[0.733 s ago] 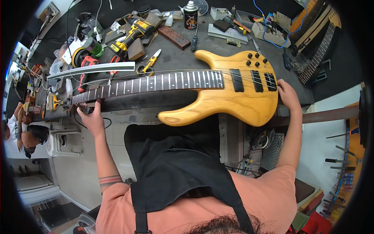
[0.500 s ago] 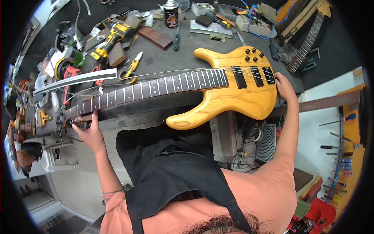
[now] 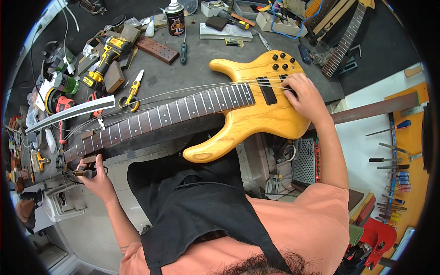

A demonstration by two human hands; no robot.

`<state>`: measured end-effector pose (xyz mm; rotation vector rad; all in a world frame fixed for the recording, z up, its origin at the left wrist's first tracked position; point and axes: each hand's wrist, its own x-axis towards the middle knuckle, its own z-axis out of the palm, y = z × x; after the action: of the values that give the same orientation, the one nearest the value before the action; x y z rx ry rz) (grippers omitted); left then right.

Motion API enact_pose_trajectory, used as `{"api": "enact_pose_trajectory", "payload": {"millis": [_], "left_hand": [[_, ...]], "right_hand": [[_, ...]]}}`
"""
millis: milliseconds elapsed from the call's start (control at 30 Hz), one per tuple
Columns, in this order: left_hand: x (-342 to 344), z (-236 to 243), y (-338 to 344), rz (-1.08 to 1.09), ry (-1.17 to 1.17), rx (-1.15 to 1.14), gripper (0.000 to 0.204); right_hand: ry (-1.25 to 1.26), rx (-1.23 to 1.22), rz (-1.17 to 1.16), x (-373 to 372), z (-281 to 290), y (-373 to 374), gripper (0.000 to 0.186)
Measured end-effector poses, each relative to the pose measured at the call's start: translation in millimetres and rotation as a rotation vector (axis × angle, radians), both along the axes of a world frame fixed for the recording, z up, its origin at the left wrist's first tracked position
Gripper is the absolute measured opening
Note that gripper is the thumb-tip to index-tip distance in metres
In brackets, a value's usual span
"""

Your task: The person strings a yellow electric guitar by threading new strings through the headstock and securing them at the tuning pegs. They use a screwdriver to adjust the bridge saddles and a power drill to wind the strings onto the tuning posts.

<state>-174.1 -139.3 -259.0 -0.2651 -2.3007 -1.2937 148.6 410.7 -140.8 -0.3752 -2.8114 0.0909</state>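
A bass guitar (image 3: 256, 114) with a yellow wood body lies across the bench, its dark fretted neck (image 3: 160, 117) pointing left. Loose strings (image 3: 183, 91) bow away from the fretboard along its far side. My right hand (image 3: 303, 96) is over the bridge end of the body, fingers bent and closed at the strings; it hides the bridge and part of a pickup. Below the headstock end, my left hand (image 3: 98, 182) closes around a dark clamp-like tool (image 3: 84, 173), partly hidden by the fingers. A small brown block (image 3: 87, 134) sits at the neck's far edge.
Behind the neck lie a curved metal bar (image 3: 71, 113), yellow-handled scissors (image 3: 132, 94), a yellow drill (image 3: 106, 59), a drilled brown block (image 3: 157, 50) and a screwdriver (image 3: 184, 52). A spray can (image 3: 175, 20) stands farther back. Another neck (image 3: 346, 39) leans at far right.
My right hand has moved from the body's right end onto the strings over the bridge area. My left hand stays near the headstock end. The whole view has shifted, with the bass appearing farther left.
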Motion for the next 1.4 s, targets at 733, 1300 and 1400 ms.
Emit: {"api": "enact_pose_trajectory", "payload": {"millis": [733, 1300, 1400], "left_hand": [[52.8, -18.3, -105.5, 0.009, -0.018, 0.181, 0.030], [56.7, -34.9, -173.2, -0.017, -0.553, 0.463, 0.047], [68.7, -33.3, -185.3, -0.090, -0.537, 0.573, 0.045]], "right_hand": [[-0.342, -1.227, 0.271, -187.0, 62.0, -67.5, 0.024], [-0.242, -0.956, 0.742, -460.7, 209.5, -335.7, 0.032], [-0.168, -0.846, 0.771, -489.5, 194.3, -380.6, 0.027]]}}
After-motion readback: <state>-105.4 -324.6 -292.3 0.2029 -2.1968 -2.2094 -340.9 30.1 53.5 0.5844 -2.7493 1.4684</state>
